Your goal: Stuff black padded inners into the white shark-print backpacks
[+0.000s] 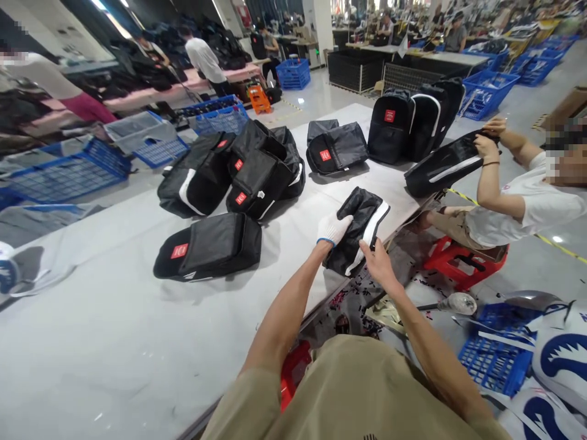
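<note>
A black backpack (pixel 356 211) with a broad white stripe lies at the table's edge right in front of me. My left hand (pixel 334 228), in a white knitted glove with a blue cuff, grips its left side, thumb on top. Bare, my right hand (pixel 378 261) pinches the near right edge beside the white stripe. The fingers under the fabric are hidden on both sides. To the left, another black backpack (pixel 213 244) with a red label lies flat on the white table (pixel 114 342).
More black backpacks (pixel 261 177) lie farther back, and several stand upright (pixel 389 125). At right a co-worker (pixel 513 189) on a red stool (pixel 465 263) handles a black backpack (pixel 443 162). A blue basket (pixel 498 357) and white printed bags (pixel 564 348) are at lower right.
</note>
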The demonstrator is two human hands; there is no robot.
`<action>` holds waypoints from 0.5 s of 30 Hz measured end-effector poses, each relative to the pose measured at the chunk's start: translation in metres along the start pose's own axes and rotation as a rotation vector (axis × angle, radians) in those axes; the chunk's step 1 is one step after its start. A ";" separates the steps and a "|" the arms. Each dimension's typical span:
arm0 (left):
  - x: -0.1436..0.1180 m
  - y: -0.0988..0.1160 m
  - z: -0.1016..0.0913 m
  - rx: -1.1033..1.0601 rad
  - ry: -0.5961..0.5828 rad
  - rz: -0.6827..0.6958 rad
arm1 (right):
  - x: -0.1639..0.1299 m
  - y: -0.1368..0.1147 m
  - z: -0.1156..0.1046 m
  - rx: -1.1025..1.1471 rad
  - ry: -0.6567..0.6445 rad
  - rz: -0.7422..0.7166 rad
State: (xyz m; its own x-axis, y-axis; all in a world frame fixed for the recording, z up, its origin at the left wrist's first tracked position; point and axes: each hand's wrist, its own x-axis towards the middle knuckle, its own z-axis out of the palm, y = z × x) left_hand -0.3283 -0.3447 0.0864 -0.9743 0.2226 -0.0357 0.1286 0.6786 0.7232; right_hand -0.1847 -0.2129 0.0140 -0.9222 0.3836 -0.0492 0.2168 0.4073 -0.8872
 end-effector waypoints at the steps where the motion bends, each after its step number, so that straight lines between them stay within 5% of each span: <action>1: 0.007 0.000 0.001 -0.040 0.001 0.000 | 0.001 0.003 0.003 -0.006 -0.007 0.007; 8: 0.027 -0.018 0.004 -0.223 0.041 -0.009 | 0.012 0.020 0.025 -0.195 0.089 0.005; 15: 0.031 -0.028 -0.004 -0.251 0.051 -0.040 | 0.022 0.027 0.030 -0.297 0.107 -0.258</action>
State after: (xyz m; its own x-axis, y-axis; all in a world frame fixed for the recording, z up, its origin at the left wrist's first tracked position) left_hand -0.3626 -0.3600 0.0678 -0.9865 0.1592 -0.0372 0.0462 0.4894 0.8708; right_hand -0.2087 -0.2185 -0.0248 -0.9234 0.3149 0.2196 0.0800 0.7174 -0.6921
